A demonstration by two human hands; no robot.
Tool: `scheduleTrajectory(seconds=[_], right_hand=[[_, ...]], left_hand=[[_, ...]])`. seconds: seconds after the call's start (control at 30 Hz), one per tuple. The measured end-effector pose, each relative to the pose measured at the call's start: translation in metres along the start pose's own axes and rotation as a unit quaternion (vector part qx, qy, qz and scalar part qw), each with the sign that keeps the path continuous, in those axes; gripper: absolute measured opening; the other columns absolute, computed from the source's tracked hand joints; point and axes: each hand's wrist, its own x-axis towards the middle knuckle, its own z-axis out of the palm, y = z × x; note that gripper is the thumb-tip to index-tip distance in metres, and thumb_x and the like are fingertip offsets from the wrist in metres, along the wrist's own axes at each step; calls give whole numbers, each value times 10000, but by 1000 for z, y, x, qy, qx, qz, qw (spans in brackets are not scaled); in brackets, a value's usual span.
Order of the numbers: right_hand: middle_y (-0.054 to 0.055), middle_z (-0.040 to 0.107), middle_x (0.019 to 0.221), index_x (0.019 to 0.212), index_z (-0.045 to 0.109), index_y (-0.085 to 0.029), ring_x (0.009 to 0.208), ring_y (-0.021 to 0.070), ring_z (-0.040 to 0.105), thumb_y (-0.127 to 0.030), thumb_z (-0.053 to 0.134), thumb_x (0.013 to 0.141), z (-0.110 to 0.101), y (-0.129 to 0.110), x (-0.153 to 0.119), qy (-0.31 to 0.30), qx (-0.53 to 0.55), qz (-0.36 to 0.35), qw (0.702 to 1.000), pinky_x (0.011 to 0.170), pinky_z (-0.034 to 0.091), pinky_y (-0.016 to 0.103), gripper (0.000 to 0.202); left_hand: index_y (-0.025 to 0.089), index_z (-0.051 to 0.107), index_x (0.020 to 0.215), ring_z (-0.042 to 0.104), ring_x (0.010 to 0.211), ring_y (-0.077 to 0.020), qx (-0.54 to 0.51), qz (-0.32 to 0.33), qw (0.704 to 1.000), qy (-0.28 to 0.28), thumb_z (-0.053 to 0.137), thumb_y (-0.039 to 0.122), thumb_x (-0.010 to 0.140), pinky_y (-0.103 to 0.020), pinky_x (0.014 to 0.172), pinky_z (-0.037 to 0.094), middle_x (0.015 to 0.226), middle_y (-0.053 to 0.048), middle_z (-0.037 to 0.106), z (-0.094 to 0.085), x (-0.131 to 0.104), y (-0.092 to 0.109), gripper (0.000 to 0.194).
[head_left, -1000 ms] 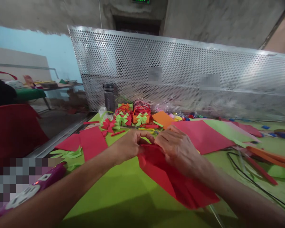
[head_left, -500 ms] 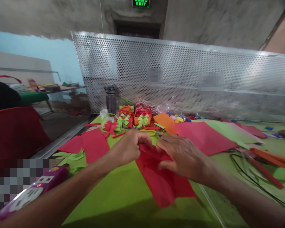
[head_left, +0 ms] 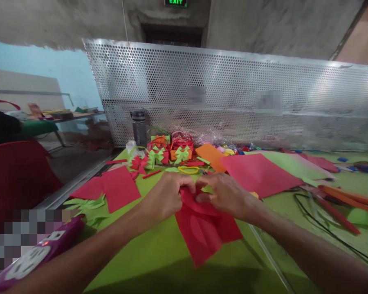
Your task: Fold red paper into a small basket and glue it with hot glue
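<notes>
Between my hands, above the green tabletop [head_left: 135, 257], hangs a folded red sheet [head_left: 204, 228], paper or thin felt; I cannot tell which. My left hand [head_left: 168, 194] pinches its upper left edge with curled fingers. At the upper right edge, my right hand [head_left: 222, 194] has thumb and bent fingers closed on the same sheet. The sheet's lower part is creased and flares toward me. Just beyond my hands lie yellow-handled scissors [head_left: 188, 169]. Small decorated bags with green bows [head_left: 182, 154] stand farther back.
A purple power strip [head_left: 39, 255] lies at the left edge beside red sheets [head_left: 119, 188] and green cut strips [head_left: 88, 202]. A bottle [head_left: 139, 128] stands before the perforated metal panel [head_left: 171, 73]. Large red [head_left: 260, 175] and orange sheets [head_left: 211, 157] and a black cable [head_left: 322, 226] lie right.
My right hand has turned inward and its fingers have drawn closer to the left hand's. The red sheet's lower end has swung slightly left. The view has shifted a little.
</notes>
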Motion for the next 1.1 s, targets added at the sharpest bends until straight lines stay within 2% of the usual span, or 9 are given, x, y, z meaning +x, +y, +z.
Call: scheduleTrajectory(seconds=[0.17,0.23,0.3,0.37,0.5,0.6,0.87,1.0,1.1], right_hand=[[21,689,825,856,647,-206,773,183,614,-204,604,744,2,1,1,-20,15,14,1000,652,386,267,120],[42,680,917,957,619,-206,842,206,607,-320,623,749,-2,4,-1,-15,16,-26,999,710,400,301,237],[75,643,1049,1070,570,-197,945,242,576,-474,653,692,-6,6,-4,-14,4,-87,996,786,397,353,475],[95,616,1102,1124,534,-186,992,263,547,-517,672,653,-8,5,-8,-15,-37,-129,991,830,379,389,592],[62,659,865,988,586,-160,829,206,567,-195,558,791,-2,-1,-10,23,-176,-139,974,798,369,362,202],[41,638,714,872,602,-152,698,171,546,-49,447,782,6,-2,-9,55,-240,-171,954,768,362,337,206],[42,631,703,896,593,-147,676,177,547,-82,442,809,6,1,-11,57,-290,-196,935,796,351,354,186],[53,623,701,913,594,-130,666,183,542,-83,443,817,7,0,-13,62,-341,-216,913,807,356,386,185],[66,619,704,902,597,-109,666,187,545,-65,433,819,8,-2,-13,69,-392,-228,889,832,358,423,190]], left_hand=[[159,658,680,548,572,-111,6,-15,1000,-4,436,-4,578,-184,502,362,626,18,634,0,0,0,293],[155,658,704,561,582,-117,0,-38,999,0,410,-23,537,-184,504,375,640,17,646,-3,2,-4,348],[148,653,726,586,612,-122,-40,-60,997,-1,370,-38,486,-180,516,398,674,13,664,-7,5,-8,415],[141,642,719,605,630,-121,-107,-85,991,-12,337,-42,449,-178,530,426,684,12,674,-10,8,-13,446],[134,630,690,619,614,-125,-216,-139,966,-42,325,-44,433,-199,540,456,648,13,676,-11,12,-17,437],[131,626,670,618,613,-124,-248,-157,955,-46,340,-57,440,-203,545,453,629,16,673,-10,11,-15,413],[119,607,718,618,620,-126,-378,-203,899,-88,563,-59,516,-240,589,482,649,-3,668,-11,11,-16,273],[127,599,768,641,683,-136,-414,-209,879,-108,476,-83,511,-259,647,488,729,-14,690,-14,10,-18,354],[127,598,796,646,690,-132,-410,-198,884,-109,369,-76,474,-269,683,487,744,-13,701,-15,10,-16,445]])
